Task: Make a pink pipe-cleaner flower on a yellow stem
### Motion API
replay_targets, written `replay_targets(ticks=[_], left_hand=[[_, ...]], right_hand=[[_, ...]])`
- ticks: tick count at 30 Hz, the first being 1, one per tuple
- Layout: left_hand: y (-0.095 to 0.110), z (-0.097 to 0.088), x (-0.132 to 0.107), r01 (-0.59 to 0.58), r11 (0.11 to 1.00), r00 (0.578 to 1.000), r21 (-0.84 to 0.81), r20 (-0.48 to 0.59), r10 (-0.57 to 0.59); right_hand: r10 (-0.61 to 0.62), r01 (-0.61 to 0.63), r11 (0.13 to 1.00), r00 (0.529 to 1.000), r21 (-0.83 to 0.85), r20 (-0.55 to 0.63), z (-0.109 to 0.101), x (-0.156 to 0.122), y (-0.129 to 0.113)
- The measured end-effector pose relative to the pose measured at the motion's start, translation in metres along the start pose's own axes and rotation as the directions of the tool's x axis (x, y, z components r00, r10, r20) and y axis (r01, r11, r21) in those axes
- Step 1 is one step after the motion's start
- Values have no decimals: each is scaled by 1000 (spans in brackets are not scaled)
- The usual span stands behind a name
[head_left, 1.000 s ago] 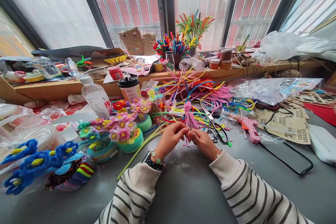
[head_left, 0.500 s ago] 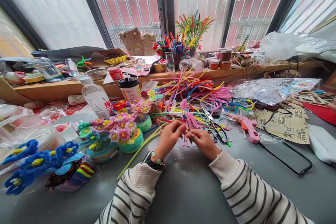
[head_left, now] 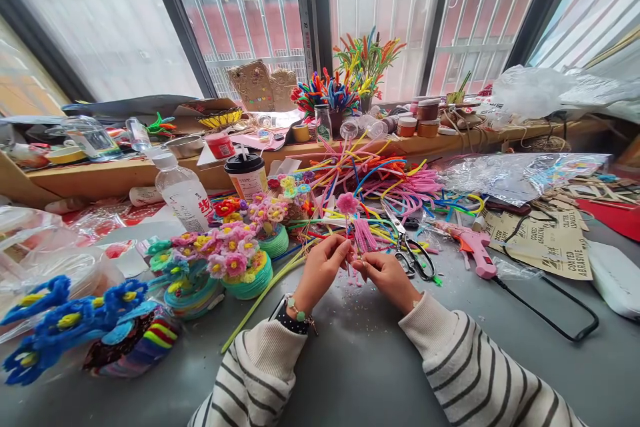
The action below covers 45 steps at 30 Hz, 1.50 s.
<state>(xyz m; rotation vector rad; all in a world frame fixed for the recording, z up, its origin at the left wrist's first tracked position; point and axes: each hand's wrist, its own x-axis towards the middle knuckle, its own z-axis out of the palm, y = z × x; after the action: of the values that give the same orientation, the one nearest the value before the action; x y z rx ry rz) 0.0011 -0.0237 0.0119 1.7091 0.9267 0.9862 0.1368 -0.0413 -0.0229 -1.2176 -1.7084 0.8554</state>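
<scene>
- Flower (head_left: pixel 347 203), pink, upright on a thin stem (head_left: pixel 347 227) above the tabletop (head_left: pixel 360 360), just beyond both hands.
- Left hand (head_left: pixel 323 270): grip pinching that stem.
- Right hand (head_left: pixel 387 278): fingertips bunched beside the stem; cannot tell what this grip pinches.
- Teal pot (head_left: pixel 253 284): crowded with pink blooms (head_left: pixel 235 253).
- Striped pot (head_left: pixel 150 341): blue blooms (head_left: pixel 70 320) spilling leftward.
- Lidded cup (head_left: pixel 249 180): straw in, contents hidden.
- Dark pot (head_left: pixel 342 120), on the sill (head_left: pixel 125 177): many-coloured fuzzy stems (head_left: pixel 330 92).

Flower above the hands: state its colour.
Pink; the flower shows best in the head view, the only one.
</scene>
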Motion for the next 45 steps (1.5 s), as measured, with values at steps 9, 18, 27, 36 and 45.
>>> replay_targets(ticks=[9, 18, 27, 36, 45], left_hand=[[3, 0, -2, -11, 998, 998, 59, 61, 7], [-3, 2, -2, -43, 991, 989, 128, 147, 24], [-4, 1, 0, -41, 989, 999, 140, 39, 36], [0, 2, -2, -16, 1000, 992, 18, 122, 13], [-1, 2, -1, 10, 1000, 985, 12, 172, -12]], right_hand=[[-20, 21, 1000, 999, -23, 28, -3, -3, -3], [-36, 36, 999, 999, -39, 7, -2, -2, -1], [-14, 13, 998, 999, -55, -30, -2, -1, -1], [-74, 76, 997, 991, -11, 109, -1, -2, 1], [-79, 81, 996, 994, -21, 76, -1, -1, 5]])
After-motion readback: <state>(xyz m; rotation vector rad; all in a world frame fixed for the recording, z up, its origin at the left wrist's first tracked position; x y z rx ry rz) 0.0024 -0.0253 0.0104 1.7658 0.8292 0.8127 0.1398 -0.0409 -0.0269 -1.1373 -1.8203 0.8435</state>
